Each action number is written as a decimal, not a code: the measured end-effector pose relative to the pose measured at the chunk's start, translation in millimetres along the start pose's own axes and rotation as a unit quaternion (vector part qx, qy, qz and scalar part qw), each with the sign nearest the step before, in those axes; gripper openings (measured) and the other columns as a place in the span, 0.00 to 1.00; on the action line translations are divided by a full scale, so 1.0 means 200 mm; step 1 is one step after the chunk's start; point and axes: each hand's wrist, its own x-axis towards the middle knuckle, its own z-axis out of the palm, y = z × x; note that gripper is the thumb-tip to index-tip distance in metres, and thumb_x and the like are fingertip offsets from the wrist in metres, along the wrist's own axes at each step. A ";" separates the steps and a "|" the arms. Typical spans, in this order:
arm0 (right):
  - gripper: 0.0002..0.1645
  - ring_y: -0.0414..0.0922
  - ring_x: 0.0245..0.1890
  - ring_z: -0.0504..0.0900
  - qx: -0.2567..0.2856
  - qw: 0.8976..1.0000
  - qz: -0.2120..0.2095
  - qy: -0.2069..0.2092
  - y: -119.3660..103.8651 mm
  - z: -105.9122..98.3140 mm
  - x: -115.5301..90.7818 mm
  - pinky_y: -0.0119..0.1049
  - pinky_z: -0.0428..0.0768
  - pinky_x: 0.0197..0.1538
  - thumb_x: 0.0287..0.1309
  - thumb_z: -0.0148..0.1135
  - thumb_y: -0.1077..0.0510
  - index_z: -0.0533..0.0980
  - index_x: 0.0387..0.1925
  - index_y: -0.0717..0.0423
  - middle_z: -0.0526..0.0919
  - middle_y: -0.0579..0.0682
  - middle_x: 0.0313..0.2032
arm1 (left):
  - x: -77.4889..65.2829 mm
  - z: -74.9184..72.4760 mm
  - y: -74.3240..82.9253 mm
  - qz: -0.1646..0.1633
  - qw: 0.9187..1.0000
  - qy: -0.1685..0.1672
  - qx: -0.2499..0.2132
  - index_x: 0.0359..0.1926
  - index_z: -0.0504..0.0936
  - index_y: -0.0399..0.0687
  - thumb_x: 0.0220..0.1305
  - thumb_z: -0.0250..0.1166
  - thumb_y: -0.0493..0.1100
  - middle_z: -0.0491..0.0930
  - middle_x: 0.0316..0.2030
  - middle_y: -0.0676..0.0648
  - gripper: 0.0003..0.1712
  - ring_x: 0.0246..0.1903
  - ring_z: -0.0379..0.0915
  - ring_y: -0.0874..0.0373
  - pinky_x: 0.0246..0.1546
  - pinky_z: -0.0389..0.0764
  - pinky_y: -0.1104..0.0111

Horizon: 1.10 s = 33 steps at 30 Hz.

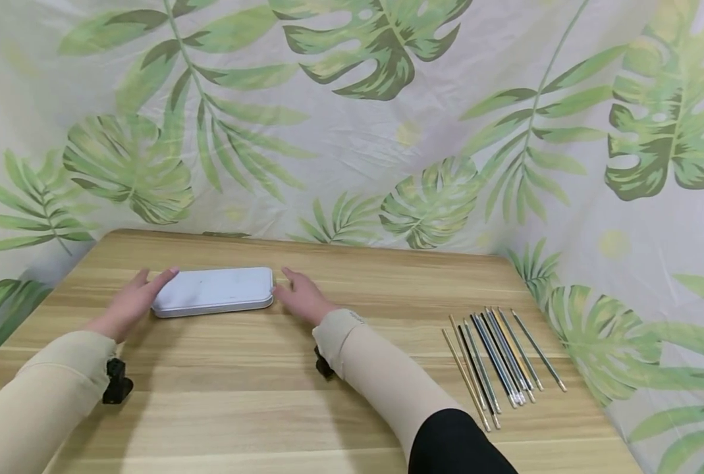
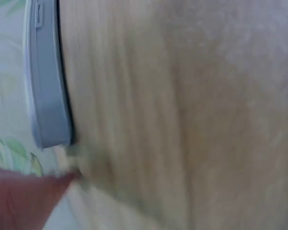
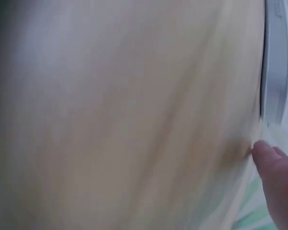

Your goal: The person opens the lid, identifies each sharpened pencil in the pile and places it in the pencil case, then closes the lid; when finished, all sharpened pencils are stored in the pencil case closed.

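A flat, pale metal pencil case (image 1: 215,288) lies closed near the back of the table, its long side facing me. My left hand (image 1: 128,303) is at its left end, fingers extended; in the head view the thumb overlaps the corner. The left wrist view shows the case's grey side (image 2: 48,81) with a small gap to the left thumb (image 2: 29,196). At the other end is my right hand (image 1: 305,297), its fingers spread and loose. Seen from the right wrist, the right thumb (image 3: 271,163) sits just off the case's end (image 3: 277,67).
Several pencils (image 1: 500,359) lie in a loose, roughly parallel row at the table's right side. The wooden tabletop (image 1: 239,395) ends at the back against a leaf-patterned cloth (image 1: 352,131), which also hangs along both sides.
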 end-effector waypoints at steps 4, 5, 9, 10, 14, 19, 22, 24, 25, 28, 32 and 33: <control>0.38 0.43 0.69 0.71 0.005 1.000 0.017 0.009 -0.02 0.06 0.02 0.31 0.68 0.68 0.72 0.63 0.53 0.63 0.77 0.58 0.73 0.54 0.70 | 0.01 0.03 0.01 -0.023 0.995 -0.052 -0.080 0.76 0.35 0.21 0.78 0.41 0.70 0.29 0.76 0.21 0.58 0.75 0.23 0.24 0.72 0.38 0.37; 0.38 0.42 0.68 0.72 -0.008 1.000 0.012 0.008 -0.02 0.06 0.01 0.30 0.68 0.67 0.70 0.65 0.54 0.65 0.76 0.59 0.75 0.54 0.69 | 0.02 0.04 0.01 -0.023 0.994 -0.059 -0.088 0.76 0.36 0.21 0.79 0.42 0.69 0.30 0.76 0.21 0.57 0.75 0.24 0.25 0.73 0.39 0.37; 0.41 0.46 0.69 0.71 -0.140 0.989 -0.040 -0.011 0.01 0.02 -0.02 0.30 0.66 0.68 0.64 0.72 0.53 0.68 0.73 0.63 0.75 0.58 0.68 | 0.00 0.08 0.04 -0.018 0.997 -0.067 -0.044 0.76 0.35 0.19 0.78 0.49 0.66 0.32 0.75 0.18 0.58 0.74 0.29 0.22 0.71 0.44 0.35; 0.42 0.47 0.70 0.70 -0.181 0.982 -0.056 -0.018 0.01 0.00 -0.04 0.31 0.65 0.70 0.63 0.73 0.52 0.69 0.72 0.63 0.74 0.59 0.69 | 0.00 0.09 0.05 -0.009 0.997 -0.067 -0.023 0.75 0.34 0.18 0.78 0.51 0.64 0.33 0.74 0.17 0.59 0.74 0.31 0.21 0.70 0.46 0.34; 0.40 0.51 0.72 0.68 -0.297 0.948 -0.103 -0.052 0.03 -0.09 -0.12 0.33 0.63 0.72 0.66 0.71 0.49 0.70 0.71 0.63 0.71 0.61 0.71 | -0.02 0.19 0.07 0.054 0.995 -0.054 0.058 0.73 0.35 0.13 0.67 0.69 0.57 0.40 0.71 0.12 0.66 0.71 0.40 0.17 0.68 0.50 0.32; 0.38 0.51 0.73 0.67 -0.342 0.931 -0.090 -0.092 0.09 -0.22 -0.25 0.37 0.64 0.72 0.69 0.68 0.47 0.70 0.72 0.62 0.68 0.61 0.72 | -0.07 0.35 0.11 0.136 0.978 -0.045 0.149 0.72 0.47 0.13 0.47 0.83 0.50 0.49 0.67 0.12 0.70 0.65 0.52 0.16 0.65 0.57 0.31; 0.36 0.53 0.71 0.69 -0.372 0.917 -0.095 -0.103 0.13 -0.29 -0.35 0.39 0.66 0.71 0.69 0.67 0.47 0.72 0.70 0.63 0.69 0.61 0.71 | -0.11 0.42 0.15 0.174 0.965 -0.056 0.189 0.71 0.54 0.16 0.46 0.84 0.45 0.54 0.65 0.14 0.64 0.62 0.59 0.19 0.63 0.63 0.33; 0.34 0.54 0.69 0.72 -0.391 0.906 -0.121 -0.105 0.15 -0.34 -0.41 0.41 0.68 0.70 0.69 0.68 0.49 0.73 0.68 0.65 0.71 0.62 0.70 | -0.14 0.46 0.17 0.198 0.956 -0.063 0.208 0.71 0.59 0.18 0.48 0.83 0.42 0.58 0.64 0.17 0.59 0.61 0.63 0.22 0.62 0.66 0.35; 0.33 0.55 0.68 0.73 -0.398 0.901 -0.134 -0.105 0.17 -0.36 -0.45 0.42 0.69 0.70 0.68 0.69 0.50 0.74 0.66 0.65 0.72 0.63 0.69 | -0.15 0.48 0.18 0.210 0.951 -0.066 0.216 0.70 0.60 0.19 0.49 0.83 0.42 0.59 0.63 0.18 0.57 0.60 0.65 0.24 0.61 0.68 0.36; 0.29 0.55 0.65 0.76 -0.416 0.888 -0.166 -0.106 0.20 -0.42 -0.54 0.43 0.72 0.68 0.67 0.70 0.52 0.77 0.61 0.66 0.74 0.63 0.66 | -0.19 0.53 0.22 0.238 0.942 -0.074 0.226 0.69 0.64 0.20 0.52 0.82 0.42 0.63 0.62 0.20 0.53 0.60 0.67 0.27 0.61 0.69 0.38; 0.30 0.54 0.62 0.78 -0.429 0.881 -0.167 -0.108 0.23 -0.47 -0.64 0.43 0.74 0.66 0.64 0.72 0.53 0.76 0.60 0.67 0.75 0.63 0.66 | -0.23 0.62 0.27 0.258 0.936 -0.086 0.223 0.68 0.64 0.19 0.52 0.82 0.44 0.65 0.64 0.20 0.53 0.63 0.66 0.26 0.64 0.67 0.38; 0.31 0.54 0.63 0.78 -0.429 0.881 -0.168 -0.109 0.24 -0.48 -0.66 0.43 0.73 0.67 0.63 0.72 0.51 0.76 0.60 0.66 0.74 0.62 0.67 | -0.23 0.64 0.29 0.260 0.935 -0.087 0.224 0.68 0.64 0.19 0.52 0.82 0.44 0.65 0.65 0.19 0.53 0.64 0.65 0.25 0.64 0.67 0.38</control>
